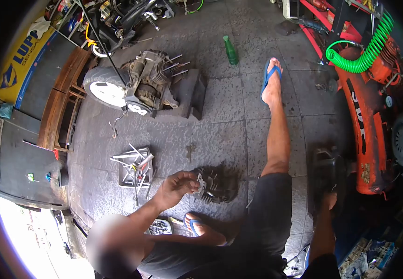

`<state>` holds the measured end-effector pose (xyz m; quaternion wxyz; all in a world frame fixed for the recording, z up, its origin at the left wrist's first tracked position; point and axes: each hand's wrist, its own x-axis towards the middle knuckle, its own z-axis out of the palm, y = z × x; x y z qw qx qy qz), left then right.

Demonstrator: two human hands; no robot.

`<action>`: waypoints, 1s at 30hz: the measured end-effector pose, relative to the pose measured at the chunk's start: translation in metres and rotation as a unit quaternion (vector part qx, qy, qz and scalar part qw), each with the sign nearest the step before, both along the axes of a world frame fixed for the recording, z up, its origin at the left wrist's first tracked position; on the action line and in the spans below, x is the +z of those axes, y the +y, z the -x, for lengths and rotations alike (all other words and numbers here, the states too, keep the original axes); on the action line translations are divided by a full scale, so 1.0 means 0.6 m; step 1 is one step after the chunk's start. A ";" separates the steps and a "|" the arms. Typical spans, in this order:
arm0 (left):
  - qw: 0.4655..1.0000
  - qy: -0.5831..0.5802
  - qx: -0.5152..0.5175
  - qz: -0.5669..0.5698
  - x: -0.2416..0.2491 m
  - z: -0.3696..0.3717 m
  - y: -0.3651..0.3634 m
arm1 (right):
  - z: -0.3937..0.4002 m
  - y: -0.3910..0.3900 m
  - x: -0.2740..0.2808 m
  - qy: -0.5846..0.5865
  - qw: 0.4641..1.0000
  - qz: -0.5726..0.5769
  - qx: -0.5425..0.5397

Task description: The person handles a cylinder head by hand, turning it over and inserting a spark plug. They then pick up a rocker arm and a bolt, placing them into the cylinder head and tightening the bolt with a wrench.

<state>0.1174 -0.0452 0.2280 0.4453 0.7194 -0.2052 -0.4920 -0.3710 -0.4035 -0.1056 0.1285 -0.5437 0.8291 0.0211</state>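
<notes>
Grey tiled workshop floor (pixel 220 125) (stained, dusty), left hand (pixel 179 183) at lower centre, fingers pinched on a finned engine cylinder (pixel 215 185), tool tray (pixel 134 168) just left, stripped scooter engine (pixel 138 86) upper left, orange compressor (pixel 366 125) at right, right hand unseen.
</notes>
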 end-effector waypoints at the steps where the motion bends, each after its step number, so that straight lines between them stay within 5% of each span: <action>1: 1.000 0.003 0.004 -0.010 0.000 -0.002 -0.001 | -0.002 0.001 0.003 -0.005 1.000 0.005 -0.016; 6: 1.000 -0.005 -0.001 -0.008 -0.005 -0.003 -0.009 | 0.021 -0.020 -0.055 -0.003 1.000 0.014 0.009; 9: 1.000 -0.019 -0.022 0.003 -0.015 -0.013 -0.008 | -0.002 0.015 0.021 -0.030 0.998 0.027 0.054; 11: 0.999 -0.030 -0.022 -0.004 -0.019 -0.021 -0.012 | -0.022 0.087 0.115 -0.223 0.899 0.283 0.250; 13: 0.999 -0.042 -0.025 -0.011 -0.037 -0.034 -0.013 | -0.039 0.179 0.261 -0.053 0.900 0.238 0.363; 15: 0.999 -0.038 -0.022 -0.026 -0.045 -0.041 -0.024 | 0.024 0.279 0.232 -0.119 0.955 -0.046 0.269; 16: 0.998 -0.032 -0.017 -0.043 -0.054 -0.042 -0.024 | 0.041 0.341 0.239 -0.080 0.925 0.141 0.344; 17: 0.999 -0.030 -0.027 -0.022 -0.080 -0.055 -0.018 | 0.067 0.367 0.202 -0.204 0.930 0.072 0.297; 20: 0.998 -0.014 -0.048 0.035 -0.121 -0.072 -0.010 | -0.424 0.095 0.333 -0.495 0.771 0.193 0.352; 22: 0.999 -0.037 0.006 0.002 -0.109 -0.054 -0.027 | -0.705 -0.100 0.335 -0.616 0.691 0.216 0.310; 28: 0.968 -0.217 -0.095 -0.084 -0.101 -0.073 0.009 | -0.868 -0.213 0.283 -0.837 0.513 0.132 0.137; 30: 0.961 -0.242 -0.085 -0.107 -0.091 -0.077 0.026 | -0.863 -0.197 0.291 -0.826 0.525 0.140 0.152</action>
